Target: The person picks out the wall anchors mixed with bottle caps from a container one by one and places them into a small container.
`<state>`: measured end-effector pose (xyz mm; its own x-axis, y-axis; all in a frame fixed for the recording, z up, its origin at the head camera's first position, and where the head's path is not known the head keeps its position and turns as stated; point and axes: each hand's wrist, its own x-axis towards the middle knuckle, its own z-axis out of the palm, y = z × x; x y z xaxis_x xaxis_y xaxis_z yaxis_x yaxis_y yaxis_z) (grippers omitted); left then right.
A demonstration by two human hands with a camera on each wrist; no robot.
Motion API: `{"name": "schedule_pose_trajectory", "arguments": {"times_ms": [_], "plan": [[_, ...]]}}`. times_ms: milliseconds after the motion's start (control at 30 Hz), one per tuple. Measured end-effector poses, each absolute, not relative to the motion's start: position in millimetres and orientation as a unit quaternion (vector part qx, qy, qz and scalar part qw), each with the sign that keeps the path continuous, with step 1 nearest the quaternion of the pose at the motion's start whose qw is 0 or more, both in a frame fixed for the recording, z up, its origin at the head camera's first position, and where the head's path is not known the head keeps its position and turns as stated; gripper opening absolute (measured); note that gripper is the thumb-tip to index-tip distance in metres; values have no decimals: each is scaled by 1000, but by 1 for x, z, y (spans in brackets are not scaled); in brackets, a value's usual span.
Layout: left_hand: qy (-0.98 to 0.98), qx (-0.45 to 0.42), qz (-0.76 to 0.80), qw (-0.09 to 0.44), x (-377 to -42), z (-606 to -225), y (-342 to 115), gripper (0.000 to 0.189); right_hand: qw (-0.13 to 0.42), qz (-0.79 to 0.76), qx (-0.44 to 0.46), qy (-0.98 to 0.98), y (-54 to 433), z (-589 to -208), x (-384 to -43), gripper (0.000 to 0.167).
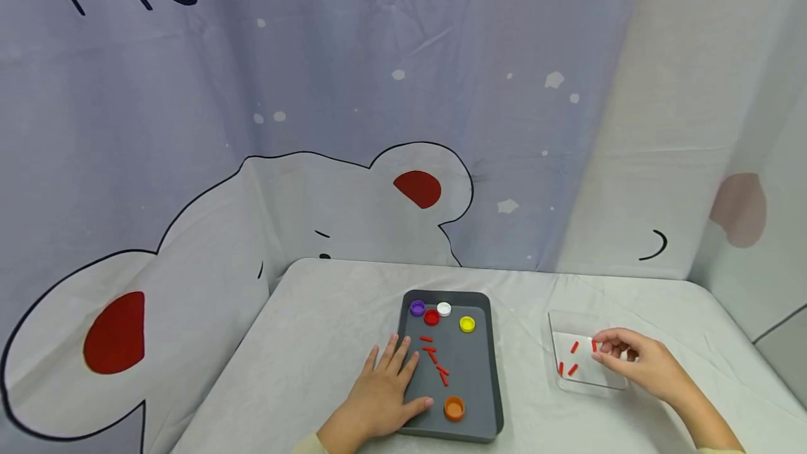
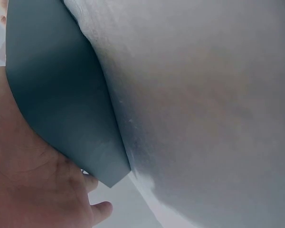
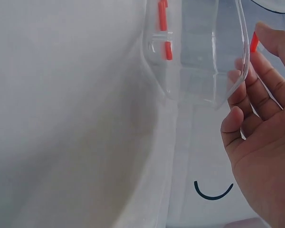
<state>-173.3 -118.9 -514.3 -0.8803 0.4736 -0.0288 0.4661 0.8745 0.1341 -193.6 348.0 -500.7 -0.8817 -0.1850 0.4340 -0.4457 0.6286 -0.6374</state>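
My left hand rests with spread fingers on the left edge of a grey tray; in the left wrist view that hand lies against the tray's side. Between thumb and forefinger, my right hand pinches a small red stick over the right part of a clear plastic box. The right wrist view shows this red stick upright at the fingertips, beside the box wall. Three more red sticks lie in the box.
Several red sticks lie down the middle of the tray. Purple, red, white and yellow round caps sit at its far end, an orange one near its front. A curtain hangs behind the white-covered table.
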Motion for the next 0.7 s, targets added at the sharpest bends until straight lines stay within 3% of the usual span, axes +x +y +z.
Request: {"name": "schedule_pose_trajectory", "arguments": {"times_ms": [367, 700], "plan": [[968, 246, 52, 12, -177, -522, -120, 84, 170, 391, 177, -887, 338, -499, -196, 20], [967, 248, 52, 19, -175, -518, -119, 86, 154, 421, 280, -849, 295, -489, -199, 24]]}}
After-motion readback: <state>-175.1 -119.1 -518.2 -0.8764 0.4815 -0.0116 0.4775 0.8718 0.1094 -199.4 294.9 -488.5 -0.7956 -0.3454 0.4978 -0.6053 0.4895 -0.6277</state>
